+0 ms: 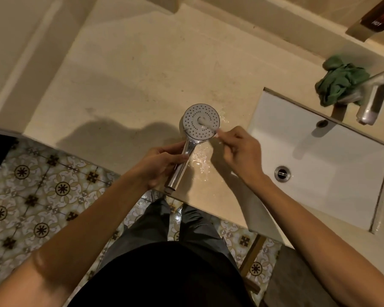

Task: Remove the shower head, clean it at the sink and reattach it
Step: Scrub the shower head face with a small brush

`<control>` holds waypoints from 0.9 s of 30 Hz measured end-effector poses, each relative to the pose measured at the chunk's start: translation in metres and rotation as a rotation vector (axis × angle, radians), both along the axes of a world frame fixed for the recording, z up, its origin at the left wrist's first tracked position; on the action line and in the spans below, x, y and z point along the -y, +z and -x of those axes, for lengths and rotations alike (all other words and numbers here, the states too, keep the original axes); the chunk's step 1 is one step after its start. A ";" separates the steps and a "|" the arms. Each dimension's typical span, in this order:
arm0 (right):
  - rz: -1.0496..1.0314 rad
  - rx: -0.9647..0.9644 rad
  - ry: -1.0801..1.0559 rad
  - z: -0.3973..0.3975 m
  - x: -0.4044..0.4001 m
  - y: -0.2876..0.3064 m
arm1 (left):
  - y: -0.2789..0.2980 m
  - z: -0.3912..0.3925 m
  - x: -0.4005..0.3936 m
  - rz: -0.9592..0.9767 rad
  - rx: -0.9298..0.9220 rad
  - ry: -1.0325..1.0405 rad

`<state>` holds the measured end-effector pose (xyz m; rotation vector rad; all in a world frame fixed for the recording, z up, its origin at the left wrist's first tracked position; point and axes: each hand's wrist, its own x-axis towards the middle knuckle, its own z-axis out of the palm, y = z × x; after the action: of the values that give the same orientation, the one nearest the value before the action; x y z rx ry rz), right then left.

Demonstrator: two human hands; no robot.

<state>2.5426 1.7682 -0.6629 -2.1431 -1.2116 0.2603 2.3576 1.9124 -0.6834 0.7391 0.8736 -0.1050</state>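
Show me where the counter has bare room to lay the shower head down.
Bare: the counter left of and behind the shower head, up to the wall. Crowded: the puddle under both hands, and the green cloth beside the tap.

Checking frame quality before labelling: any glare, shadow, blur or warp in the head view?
Head view: dim warm light; glare on the wet counter beside the shower head; soft shadow left of the left hand; brush tip by the right hand blurred; wide-angle bending at edges.

L hand [162, 165] gripping shower head [201, 122]
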 end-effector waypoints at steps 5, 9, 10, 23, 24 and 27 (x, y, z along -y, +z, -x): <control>0.002 0.010 0.029 0.003 0.011 -0.002 | -0.003 -0.001 0.000 -0.002 -0.010 -0.014; -0.035 -0.023 -0.093 -0.004 0.018 -0.002 | -0.002 0.001 0.002 0.019 -0.017 -0.012; -0.040 -0.029 -0.084 -0.003 0.017 -0.001 | -0.002 0.001 0.003 0.023 -0.011 -0.011; -0.003 0.036 -0.034 -0.002 0.037 -0.004 | -0.002 0.003 0.007 0.036 -0.012 0.021; 0.004 0.038 0.013 0.000 0.037 -0.004 | -0.002 0.004 0.009 0.046 -0.008 0.018; 0.009 0.049 0.059 0.006 0.037 -0.003 | -0.002 0.004 0.013 0.072 0.015 0.023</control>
<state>2.5369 1.7314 -0.6656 -2.1354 -1.3053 0.2402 2.3539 1.8996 -0.6849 0.6618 0.8599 -0.1103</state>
